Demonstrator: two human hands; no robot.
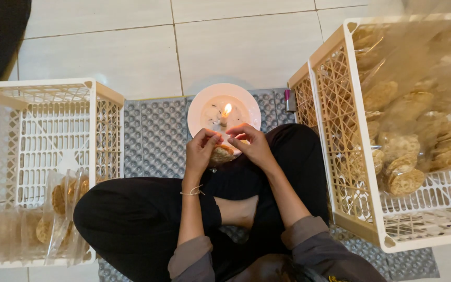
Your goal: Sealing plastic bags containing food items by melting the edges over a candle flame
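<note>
Your left hand and right hand meet in front of you above your crossed legs, fingertips nearly touching, both pinched on the same small clear packet of round brown crackers, which sits between and just below your fingers. The left hand's fingers curl closed around the packet's near-left edge; the right hand's thumb and forefinger clamp its top edge from the other side. Just beyond your fingertips a lit candle stands upright in a white plate, its flame close above the packet's edge. The plate rests on a grey dimpled mat that spreads out under you. Well off to the left of your left hand sits a white plastic crate with a few sealed cracker packets standing in its near end. Well off to the right of your right hand, a second white crate holds a heap of loose crackers in clear plastic.
</note>
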